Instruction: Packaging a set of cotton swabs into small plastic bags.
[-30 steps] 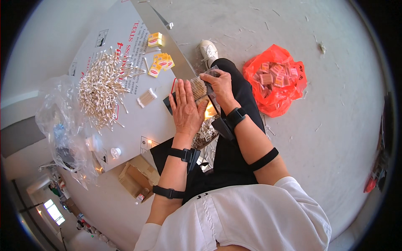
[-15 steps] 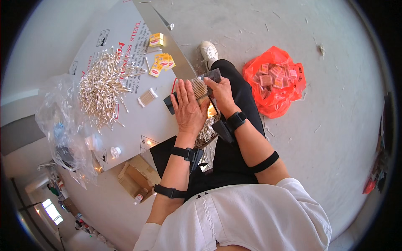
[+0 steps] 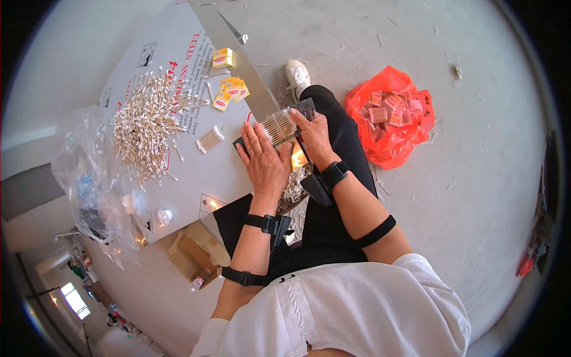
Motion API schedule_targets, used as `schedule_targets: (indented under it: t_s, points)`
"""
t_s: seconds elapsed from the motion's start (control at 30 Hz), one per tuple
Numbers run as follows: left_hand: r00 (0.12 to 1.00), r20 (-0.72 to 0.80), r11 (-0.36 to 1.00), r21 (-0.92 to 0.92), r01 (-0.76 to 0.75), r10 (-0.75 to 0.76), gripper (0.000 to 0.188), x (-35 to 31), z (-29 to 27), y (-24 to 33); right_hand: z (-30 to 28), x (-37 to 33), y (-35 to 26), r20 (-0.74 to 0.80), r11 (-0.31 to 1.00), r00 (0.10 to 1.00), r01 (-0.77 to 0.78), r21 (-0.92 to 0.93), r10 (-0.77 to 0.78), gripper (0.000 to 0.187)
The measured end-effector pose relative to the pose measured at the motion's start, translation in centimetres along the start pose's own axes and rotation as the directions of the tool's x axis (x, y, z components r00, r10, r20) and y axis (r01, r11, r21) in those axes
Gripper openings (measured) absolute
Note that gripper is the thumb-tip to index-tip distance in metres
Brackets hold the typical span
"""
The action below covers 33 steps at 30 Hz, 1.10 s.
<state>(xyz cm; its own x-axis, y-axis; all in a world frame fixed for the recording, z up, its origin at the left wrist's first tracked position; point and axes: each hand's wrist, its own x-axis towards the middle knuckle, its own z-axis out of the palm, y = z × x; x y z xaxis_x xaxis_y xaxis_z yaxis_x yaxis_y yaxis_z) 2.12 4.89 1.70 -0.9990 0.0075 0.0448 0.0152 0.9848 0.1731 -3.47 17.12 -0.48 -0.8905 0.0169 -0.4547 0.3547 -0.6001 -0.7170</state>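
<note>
A row of cotton swabs [image 3: 277, 126] lies side by side on a dark flat holder [image 3: 306, 107] above my lap, by the table's edge. My right hand [image 3: 315, 135] grips the holder's right end, thumb on top. Across its left end rests my left hand [image 3: 266, 162], fingers stretched out and lying flat beside the swabs. What is under the left palm is hidden. Below the hands, more swabs [image 3: 292, 191] fill a container, partly covered by my wrists. On the table to the left are a big loose heap of swabs [image 3: 146, 125] and a small neat bundle [image 3: 210, 140].
The metal-topped table [image 3: 184, 178] also carries yellow printed cards [image 3: 229, 92], a yellow small box [image 3: 222, 58], a clear plastic bag [image 3: 89, 178] and a white round piece [image 3: 164, 216]. A red bag [image 3: 386, 146] of small packs lies on the floor right. Under the table stands a cardboard box [image 3: 193, 253].
My left hand has slid slightly left and down along the holder, showing more of the swab row. My right hand stays nearly in place on the holder's end.
</note>
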Motion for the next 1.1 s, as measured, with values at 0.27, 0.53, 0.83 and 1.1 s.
schedule_targets:
  t_s: [0.27, 0.53, 0.83, 1.1]
  points:
    - [0.999, -0.016, 0.999, -0.037, 0.039, -0.039, 0.087, -0.5, -0.2, -0.1, -0.1, 0.2, 0.4, 0.016, 0.999, 1.0, -0.004, 0.034, 0.003, 0.012]
    - [0.999, -0.038, 0.999, 0.026, 0.034, -0.033, 0.086, -0.3, -0.4, -0.4, 0.1, 0.1, 0.6, 0.05, 0.998, 0.998, 0.03, 0.055, -0.033, 0.013]
    - [0.958, -0.281, 0.994, -0.104, 0.023, -0.052, 0.043, 9.3, -3.7, -8.8, 0.0, 0.1, 0.5, 0.037, 0.996, 0.999, -0.04, 0.076, 0.037, 0.022]
    - [0.925, 0.063, 0.927, 0.038, 0.373, -0.374, 0.036, 13.9, -4.7, -8.4, -0.7, 0.2, 0.4, 0.03, 0.995, 0.999, -0.048, 0.085, 0.046, 0.022]
